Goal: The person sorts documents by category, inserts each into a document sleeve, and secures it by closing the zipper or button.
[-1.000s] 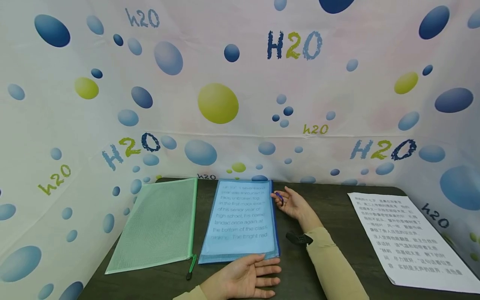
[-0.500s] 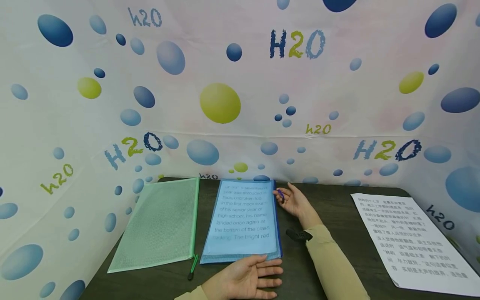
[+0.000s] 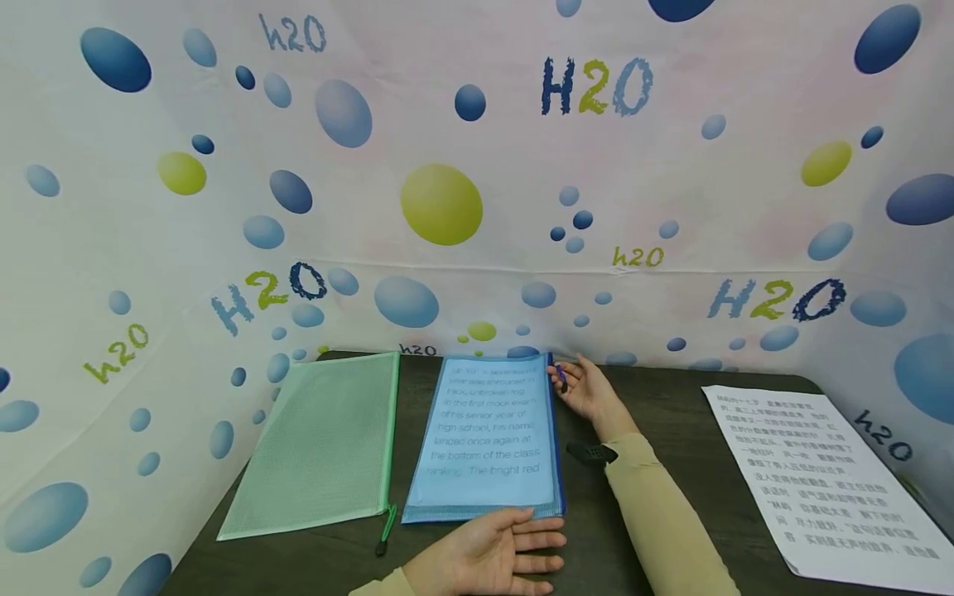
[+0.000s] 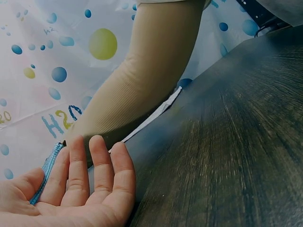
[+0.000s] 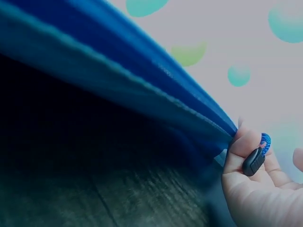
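Observation:
A blue mesh zip pouch, with a printed English sheet showing through it, lies in the middle of the dark table. At its far right corner my right hand pinches the edge between thumb and finger. In the right wrist view a blue cord pull with a black tip hangs over those fingers, and the pouch's edge stretches up off the table. Palm up at the near edge, my left hand has the pouch edge between thumb and index finger; its other fingers extend straight.
A green mesh zip pouch lies to the left, its green cord pull at the near corner. On the right is a stack of printed sheets. A patterned curtain stands behind the table.
My right hand has slid a little farther away along the pouch's right edge, up to the far corner. The left hand stays at the near edge. The head view has shifted slightly.

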Motion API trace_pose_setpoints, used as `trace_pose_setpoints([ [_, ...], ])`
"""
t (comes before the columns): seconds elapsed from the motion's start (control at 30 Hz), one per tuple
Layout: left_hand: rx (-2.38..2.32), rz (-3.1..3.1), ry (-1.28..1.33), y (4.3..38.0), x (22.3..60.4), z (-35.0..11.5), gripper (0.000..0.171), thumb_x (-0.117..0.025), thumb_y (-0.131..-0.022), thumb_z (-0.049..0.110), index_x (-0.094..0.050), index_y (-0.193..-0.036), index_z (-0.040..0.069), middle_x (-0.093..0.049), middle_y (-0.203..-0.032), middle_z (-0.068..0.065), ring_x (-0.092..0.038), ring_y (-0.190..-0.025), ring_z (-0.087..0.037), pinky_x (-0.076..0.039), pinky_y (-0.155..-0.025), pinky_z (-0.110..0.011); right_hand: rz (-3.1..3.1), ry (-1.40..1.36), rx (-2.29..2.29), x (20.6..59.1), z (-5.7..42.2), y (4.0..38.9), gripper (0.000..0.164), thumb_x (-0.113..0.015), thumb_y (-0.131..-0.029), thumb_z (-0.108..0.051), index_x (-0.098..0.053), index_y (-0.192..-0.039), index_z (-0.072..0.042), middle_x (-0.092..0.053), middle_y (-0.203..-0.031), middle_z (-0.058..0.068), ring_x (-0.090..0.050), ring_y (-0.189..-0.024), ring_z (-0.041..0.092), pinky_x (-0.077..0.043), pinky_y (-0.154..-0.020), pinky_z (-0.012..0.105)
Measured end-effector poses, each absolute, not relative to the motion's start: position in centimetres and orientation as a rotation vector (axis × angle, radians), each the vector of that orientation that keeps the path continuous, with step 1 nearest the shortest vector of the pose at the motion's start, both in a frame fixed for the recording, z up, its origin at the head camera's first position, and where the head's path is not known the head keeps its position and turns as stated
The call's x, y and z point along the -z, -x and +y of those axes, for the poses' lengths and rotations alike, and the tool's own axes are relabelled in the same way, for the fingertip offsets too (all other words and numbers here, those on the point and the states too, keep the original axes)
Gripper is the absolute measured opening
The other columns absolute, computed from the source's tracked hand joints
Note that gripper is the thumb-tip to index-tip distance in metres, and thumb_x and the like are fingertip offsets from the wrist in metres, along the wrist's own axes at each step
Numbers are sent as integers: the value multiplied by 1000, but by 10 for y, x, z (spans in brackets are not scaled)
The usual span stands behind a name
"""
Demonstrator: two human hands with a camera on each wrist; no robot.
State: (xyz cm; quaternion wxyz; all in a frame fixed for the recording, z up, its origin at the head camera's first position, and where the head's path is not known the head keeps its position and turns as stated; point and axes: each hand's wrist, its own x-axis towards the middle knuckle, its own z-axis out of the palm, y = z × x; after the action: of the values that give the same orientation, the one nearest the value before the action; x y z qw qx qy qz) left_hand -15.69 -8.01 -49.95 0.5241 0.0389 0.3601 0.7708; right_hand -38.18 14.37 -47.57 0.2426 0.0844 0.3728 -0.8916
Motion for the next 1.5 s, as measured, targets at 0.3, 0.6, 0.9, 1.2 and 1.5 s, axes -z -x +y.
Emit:
trace_pose_setpoints([
  [0.3,-1855,888,-89,157,499,-77,57,-46,-101,43,-39,-148,12,-63,-122,7,-59,-112,-11,-44,-100,-35,967,-231,2483,469,140,393,43,-33,-104,-43,-52,-103,-4,-71,-90,12,-54,-83,17,-45,-72,23],
  [0.6,-1856,914,-98,158,499,-75,56,-46,-100,42,-41,-147,12,-64,-120,8,-61,-110,-10,-46,-97,-35,932,-255,2503,466,142,399,45,-33,-103,-47,-50,-108,-5,-71,-91,11,-52,-86,16,-43,-75,24],
  [0.9,-1820,973,-55,152,499,-76,55,-47,-100,43,-45,-145,11,-63,-123,6,-60,-112,-10,-38,-111,-37,883,-281,2521,467,143,404,46,-34,-103,-48,-51,-108,-6,-71,-94,11,-53,-88,16,-42,-75,24],
  [1.2,-1793,1000,-99,145,498,-78,53,-44,-101,42,-45,-144,12,-65,-116,10,-62,-107,-5,-40,-107,-30,895,-278,2515,465,138,409,48,-37,-100,-53,-46,-113,-8,-71,-93,11,-52,-87,17,-43,-73,24],
  [1.5,-1827,944,-77,144,499,-81,50,-44,-102,41,-47,-143,12,-65,-117,10,-62,-107,-5,-45,-99,-25,929,-261,2477,465,135,405,45,-38,-101,-50,-48,-116,-9,-70,-97,8,-49,-90,16,-42,-74,23],
])
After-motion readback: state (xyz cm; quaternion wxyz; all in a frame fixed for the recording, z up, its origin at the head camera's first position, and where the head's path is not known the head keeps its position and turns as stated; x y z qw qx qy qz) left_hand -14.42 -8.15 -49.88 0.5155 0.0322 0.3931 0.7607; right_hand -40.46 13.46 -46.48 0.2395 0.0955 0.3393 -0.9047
